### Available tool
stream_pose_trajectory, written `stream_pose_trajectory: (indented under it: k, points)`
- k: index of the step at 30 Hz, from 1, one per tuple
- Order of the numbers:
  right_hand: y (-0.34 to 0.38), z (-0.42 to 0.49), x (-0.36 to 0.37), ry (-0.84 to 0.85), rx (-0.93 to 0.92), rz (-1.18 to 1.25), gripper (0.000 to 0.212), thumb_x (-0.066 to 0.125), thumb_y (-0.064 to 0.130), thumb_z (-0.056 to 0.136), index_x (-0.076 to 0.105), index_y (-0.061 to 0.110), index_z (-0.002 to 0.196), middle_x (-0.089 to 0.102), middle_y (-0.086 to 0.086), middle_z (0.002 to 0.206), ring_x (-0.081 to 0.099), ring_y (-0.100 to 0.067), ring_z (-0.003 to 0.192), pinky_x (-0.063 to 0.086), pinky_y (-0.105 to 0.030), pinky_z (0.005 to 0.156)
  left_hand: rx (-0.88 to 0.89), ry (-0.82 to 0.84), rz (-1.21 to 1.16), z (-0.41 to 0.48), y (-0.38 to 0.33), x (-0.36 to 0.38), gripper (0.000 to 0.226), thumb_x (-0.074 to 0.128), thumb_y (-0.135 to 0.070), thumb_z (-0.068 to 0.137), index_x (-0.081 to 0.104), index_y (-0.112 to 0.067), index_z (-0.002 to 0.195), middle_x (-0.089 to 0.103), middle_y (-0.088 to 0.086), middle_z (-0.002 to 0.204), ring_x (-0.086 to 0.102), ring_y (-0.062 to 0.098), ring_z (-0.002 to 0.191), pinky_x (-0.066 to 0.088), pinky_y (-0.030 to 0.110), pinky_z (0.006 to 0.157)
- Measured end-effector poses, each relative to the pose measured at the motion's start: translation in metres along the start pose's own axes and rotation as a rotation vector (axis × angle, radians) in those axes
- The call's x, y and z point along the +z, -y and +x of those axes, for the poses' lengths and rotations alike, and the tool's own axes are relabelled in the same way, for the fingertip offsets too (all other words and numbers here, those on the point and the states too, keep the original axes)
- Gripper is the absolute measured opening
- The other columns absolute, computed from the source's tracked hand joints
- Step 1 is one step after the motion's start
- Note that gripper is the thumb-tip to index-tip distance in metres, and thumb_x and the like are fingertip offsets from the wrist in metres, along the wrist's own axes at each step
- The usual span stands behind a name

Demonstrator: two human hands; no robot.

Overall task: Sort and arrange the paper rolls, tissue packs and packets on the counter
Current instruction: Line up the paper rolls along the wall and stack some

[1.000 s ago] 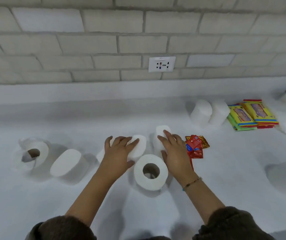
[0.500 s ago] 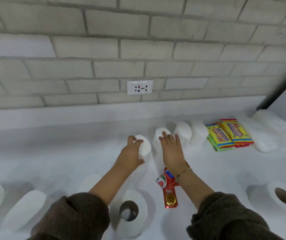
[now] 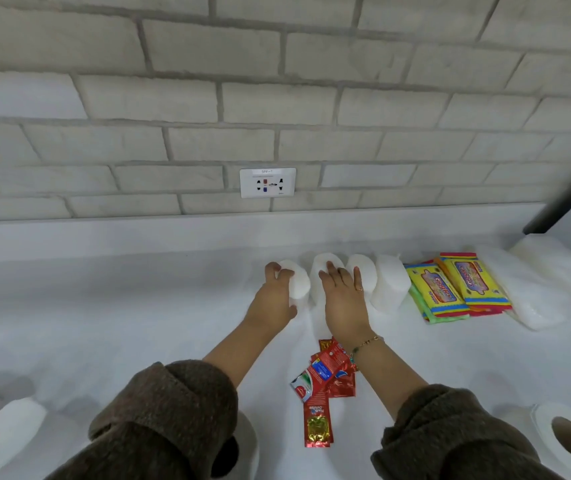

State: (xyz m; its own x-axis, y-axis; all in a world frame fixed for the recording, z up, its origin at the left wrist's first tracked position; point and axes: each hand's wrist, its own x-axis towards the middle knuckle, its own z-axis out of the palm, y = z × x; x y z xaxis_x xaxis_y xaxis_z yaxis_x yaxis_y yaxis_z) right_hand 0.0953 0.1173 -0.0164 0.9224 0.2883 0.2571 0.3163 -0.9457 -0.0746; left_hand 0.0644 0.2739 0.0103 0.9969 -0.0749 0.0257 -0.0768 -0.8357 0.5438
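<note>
Several white paper rolls lie in a row at the back of the white counter (image 3: 138,323). My left hand (image 3: 273,299) grips the leftmost roll (image 3: 298,282) of that row. My right hand (image 3: 343,299) rests flat on the second roll (image 3: 320,271), fingers spread. Two more rolls (image 3: 389,285) stand to the right, beside yellow tissue packs (image 3: 453,285). Red sauce packets (image 3: 325,382) lie in a loose pile between my forearms.
Clear-wrapped white packs (image 3: 533,289) lie at the far right. Loose rolls sit at the near edge: one at the left (image 3: 3,438), one under my left sleeve (image 3: 249,448), one with its core showing at the right (image 3: 568,441). A brick wall with a socket (image 3: 267,182) backs the counter.
Both hands pushed two rolls away from me to the back of the counter, up against the row by the tissue packs. The view followed forward; the packets now lie nearer my forearms.
</note>
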Motion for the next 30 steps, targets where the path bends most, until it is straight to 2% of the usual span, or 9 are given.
stream_pose_trajectory:
  k: [5,7,11,15,19,23,25,28,30]
  points:
    - [0.000,-0.002,-0.014,0.028,-0.009,0.087,0.075,0.055,-0.011,0.071,0.033,0.007,0.140,0.034,-0.019,0.147,0.031,-0.034,0.135,-0.003,-0.046,0.113,-0.012,0.033,0.024,0.009,-0.001,-0.001,0.075,0.073,-0.011,0.073,0.034,-0.010,0.137,0.020,0.012,0.146,0.061,0.033,0.089,0.050,0.030,0.083]
    - [0.003,-0.007,-0.025,-0.005,0.017,0.132,0.077,0.057,-0.005,0.074,0.028,0.012,0.143,0.026,-0.015,0.151,0.024,-0.030,0.139,-0.006,-0.047,0.113,-0.021,0.056,0.008,0.005,-0.002,-0.008,0.080,0.074,-0.014,0.071,0.032,-0.014,0.139,0.023,0.009,0.146,0.059,0.034,0.095,0.050,0.034,0.086]
    - [0.028,-0.027,-0.051,-0.048,0.055,0.271,0.055,0.059,0.011,0.083,0.041,0.015,0.136,0.030,-0.010,0.150,0.021,-0.027,0.140,-0.012,-0.046,0.111,0.003,0.083,-0.100,-0.030,0.005,-0.046,0.061,0.068,-0.024,0.080,0.042,-0.023,0.135,0.043,0.001,0.137,0.052,0.020,0.114,0.043,0.027,0.094]
    - [0.072,-0.064,-0.067,-0.035,0.010,0.433,0.038,0.058,0.021,0.087,0.053,0.022,0.125,0.042,-0.004,0.143,0.028,-0.022,0.137,-0.013,-0.042,0.112,-0.075,0.020,-0.197,-0.101,0.034,-0.093,0.031,0.064,-0.031,0.085,0.057,-0.037,0.115,0.058,-0.017,0.116,0.057,0.000,0.104,0.041,0.015,0.084]
    - [0.126,-0.095,-0.074,0.086,-0.114,0.518,0.032,0.056,0.031,0.089,0.055,0.027,0.121,0.044,0.003,0.140,0.030,-0.016,0.135,-0.015,-0.037,0.112,-0.220,-0.178,-0.310,-0.171,0.065,-0.128,0.025,0.062,-0.024,0.086,0.062,-0.036,0.108,0.059,-0.024,0.108,0.056,-0.007,0.100,0.037,0.006,0.080]
    - [0.179,-0.109,-0.073,0.179,-0.242,0.521,0.037,0.056,0.042,0.087,0.053,0.031,0.122,0.041,0.008,0.142,0.029,-0.013,0.135,-0.016,-0.038,0.112,-0.335,-0.384,-0.295,-0.220,0.098,-0.143,0.025,0.061,-0.018,0.087,0.063,-0.033,0.107,0.061,-0.018,0.111,0.055,-0.001,0.104,0.039,0.018,0.088]
    - [0.209,-0.114,-0.074,0.232,-0.312,0.508,0.043,0.057,0.047,0.085,0.050,0.033,0.124,0.037,0.009,0.144,0.026,-0.013,0.137,-0.015,-0.038,0.112,-0.382,-0.435,-0.237,-0.240,0.116,-0.147,0.026,0.061,-0.016,0.086,0.064,-0.031,0.107,0.059,-0.015,0.113,0.052,0.001,0.104,0.036,0.017,0.088]
    - [0.245,-0.120,-0.073,0.306,-0.409,0.415,0.057,0.056,0.056,0.081,0.042,0.033,0.132,0.024,0.007,0.151,0.016,-0.017,0.140,-0.012,-0.044,0.114,-0.405,-0.435,-0.137,-0.263,0.143,-0.153,0.030,0.065,-0.015,0.082,0.063,-0.025,0.110,0.058,-0.008,0.119,0.052,0.009,0.109,0.035,0.014,0.088]
    - [0.260,-0.123,-0.069,0.327,-0.436,0.339,0.061,0.055,0.056,0.081,0.038,0.032,0.135,0.017,0.004,0.154,0.012,-0.021,0.141,-0.009,-0.046,0.114,-0.447,-0.342,-0.067,-0.273,0.158,-0.152,0.042,0.070,-0.016,0.077,0.061,-0.024,0.117,0.052,0.000,0.129,0.048,0.020,0.119,0.038,0.025,0.098]
